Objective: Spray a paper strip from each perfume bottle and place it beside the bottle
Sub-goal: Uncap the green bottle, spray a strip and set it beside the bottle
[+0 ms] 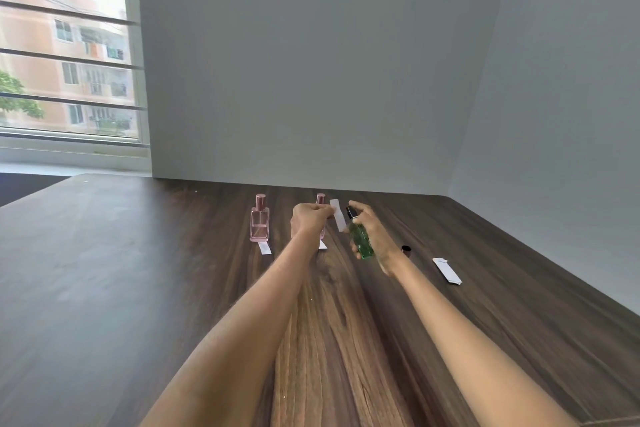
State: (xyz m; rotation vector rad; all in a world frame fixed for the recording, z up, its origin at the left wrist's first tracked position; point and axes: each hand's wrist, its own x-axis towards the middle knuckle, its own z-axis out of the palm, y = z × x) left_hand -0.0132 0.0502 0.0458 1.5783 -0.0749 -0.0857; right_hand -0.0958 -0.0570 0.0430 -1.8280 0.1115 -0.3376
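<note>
My right hand holds a green perfume bottle off the table, a finger on its black sprayer, nozzle turned left. My left hand pinches a white paper strip upright just in front of that nozzle. A pink bottle stands on the wooden table with a strip lying before it. A second pink bottle is mostly hidden behind my left hand, and a strip lies in front of it.
A small black cap sits on the table right of my right wrist. A stack of spare paper strips lies farther right. Grey walls close the far and right sides; a window is at the left.
</note>
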